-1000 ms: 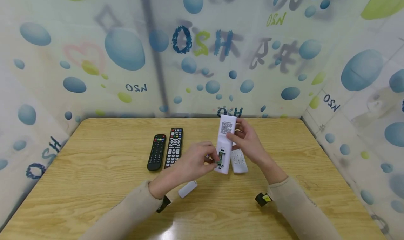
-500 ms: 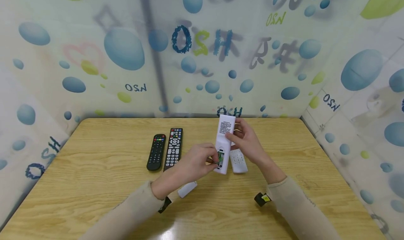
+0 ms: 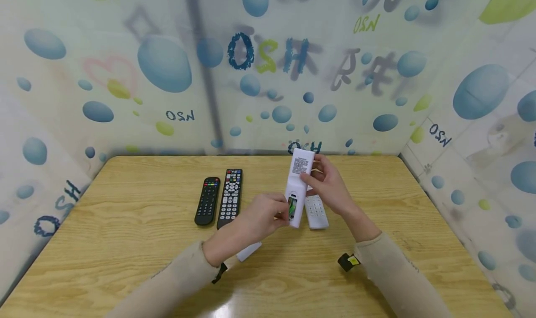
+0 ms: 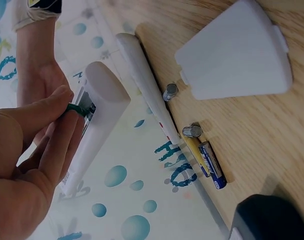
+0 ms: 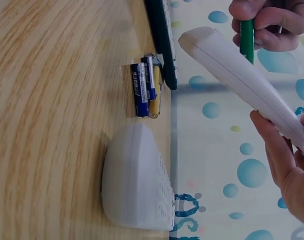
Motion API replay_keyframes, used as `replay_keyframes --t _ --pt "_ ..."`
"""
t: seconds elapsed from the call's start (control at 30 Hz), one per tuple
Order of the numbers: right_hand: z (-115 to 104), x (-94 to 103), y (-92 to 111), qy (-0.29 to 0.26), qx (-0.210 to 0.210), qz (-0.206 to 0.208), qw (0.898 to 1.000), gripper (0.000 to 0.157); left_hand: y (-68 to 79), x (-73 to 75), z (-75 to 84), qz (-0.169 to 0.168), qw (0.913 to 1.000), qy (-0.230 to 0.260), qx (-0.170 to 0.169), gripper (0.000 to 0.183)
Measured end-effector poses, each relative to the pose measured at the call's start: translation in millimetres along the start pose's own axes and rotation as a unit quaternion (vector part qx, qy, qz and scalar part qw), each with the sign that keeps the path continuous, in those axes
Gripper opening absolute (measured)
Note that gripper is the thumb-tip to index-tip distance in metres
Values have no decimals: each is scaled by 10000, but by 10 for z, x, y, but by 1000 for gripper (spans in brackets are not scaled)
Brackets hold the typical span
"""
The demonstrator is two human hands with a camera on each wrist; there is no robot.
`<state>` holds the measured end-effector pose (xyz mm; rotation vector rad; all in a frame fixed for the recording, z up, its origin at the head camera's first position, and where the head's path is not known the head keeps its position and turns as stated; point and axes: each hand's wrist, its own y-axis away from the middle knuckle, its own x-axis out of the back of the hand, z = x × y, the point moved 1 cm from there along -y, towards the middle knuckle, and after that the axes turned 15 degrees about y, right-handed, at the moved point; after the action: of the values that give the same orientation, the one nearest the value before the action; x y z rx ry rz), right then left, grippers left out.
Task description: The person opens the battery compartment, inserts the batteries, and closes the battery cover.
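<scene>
A white remote control point(image 3: 298, 174) is held up over the table, its back with the uncovered battery compartment turned to the head camera. My right hand point(image 3: 328, 183) grips its upper part, thumb on the back and fingers behind. At the compartment, my left hand point(image 3: 261, 211) pinches a green battery point(image 5: 247, 42) between thumb and fingers. In the left wrist view, one end of that battery reaches the compartment and the fingers cover much of the rest. Below the left wrist lies a white battery cover point(image 4: 237, 55), partly hidden by the sleeve in the head view.
Two black remotes, a smaller one point(image 3: 207, 202) and a longer one point(image 3: 230, 195), lie left of the hands. A second white remote point(image 3: 317, 213) lies behind the right hand. Several loose batteries, among them a blue one point(image 4: 212, 165), lie on the wooden table point(image 3: 138, 206).
The held remote has risen and tilted slightly. More green shows in its compartment now, and my left fingers have shifted a little at its edge. The things on the table have not moved.
</scene>
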<state>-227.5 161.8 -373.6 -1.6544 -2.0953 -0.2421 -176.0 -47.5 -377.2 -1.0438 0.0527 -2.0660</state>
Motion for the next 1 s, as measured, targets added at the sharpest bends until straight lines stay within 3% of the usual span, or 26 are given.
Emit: replay_keyframes --t 0.4,0.63,0.83,1.0 --pt "19 39 -13 -40 15 23 10000 51 10 -41 -28 -33 9995 -297 -107 14" --pt "6 30 -7 -154 25 -18 9999 50 4 -55 -34 120 9998 -154 -28 11" --pt "-7 30 2 -182 81 -24 9998 49 9 -60 -42 345 9978 240 504 18" --pt "-9 43 5 -137 89 -13 9999 51 17 -58 -49 723 9887 582 1178 47"
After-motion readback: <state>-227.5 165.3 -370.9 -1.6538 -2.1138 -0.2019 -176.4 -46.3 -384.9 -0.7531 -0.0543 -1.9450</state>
